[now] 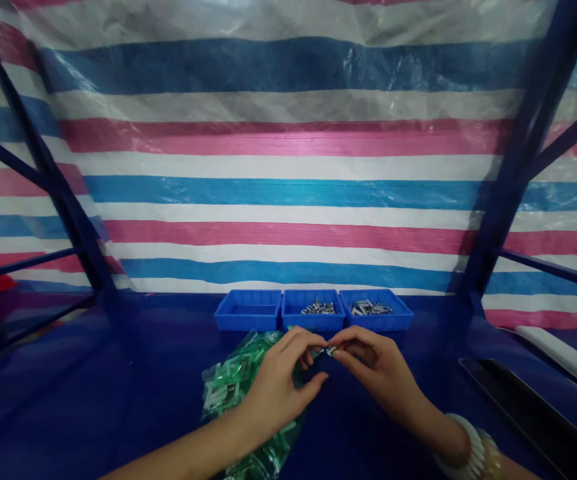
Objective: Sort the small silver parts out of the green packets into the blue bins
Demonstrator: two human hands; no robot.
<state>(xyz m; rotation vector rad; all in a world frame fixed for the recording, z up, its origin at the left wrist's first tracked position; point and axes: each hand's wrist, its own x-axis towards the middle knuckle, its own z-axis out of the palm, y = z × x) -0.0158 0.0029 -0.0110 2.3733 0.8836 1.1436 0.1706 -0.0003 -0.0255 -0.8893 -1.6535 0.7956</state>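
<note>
My right hand (378, 363) pinches a small shiny metal part (331, 350) between thumb and forefinger. Meeting it from the other side, my left hand (286, 377) has its fingers curled at the part, with the forefinger tip against it and the thumb held away below. Something small and silvery shows under the left fingertips; its exact shape is too small to tell. Beneath the left hand and forearm lies a clear plastic bag (241, 373) of green and white pieces, partly hidden by the arm.
Three blue bins stand in a row behind the hands: an empty left bin (248, 323), a middle bin (313, 323) with small metal parts, and a right bin (376, 323) with longer metal pieces. A black flat object (528, 407) and white device (563, 353) lie right. Blue posts (511, 173) flank the table.
</note>
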